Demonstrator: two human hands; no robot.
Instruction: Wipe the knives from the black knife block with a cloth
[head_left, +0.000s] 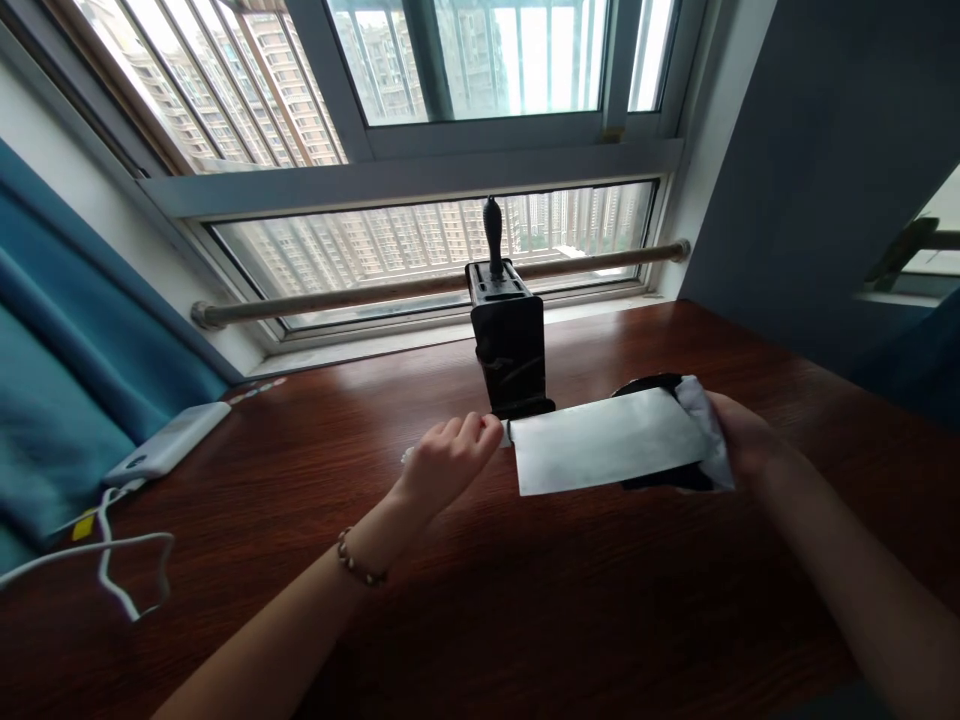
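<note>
A cleaver (pixel 607 440) with a broad, shiny blade is held level over the table, its edge side hard to make out. My left hand (pixel 454 455) is closed around its handle, which is mostly hidden in the fist. At the blade's far right end, my right hand (pixel 739 430) grips a white and black cloth (pixel 705 430). The cloth wraps around that end and shows behind and below the blade. Behind the cleaver stands a black knife block (pixel 510 345) with one black-handled tool (pixel 493 235) upright in its top.
The dark red wooden table (pixel 360 620) reaches to the window sill. At left lie a white power strip (pixel 169 442) and its white cable (pixel 105 560), beside a blue curtain (pixel 97 300). A metal rail (pixel 360 300) crosses the window behind the block.
</note>
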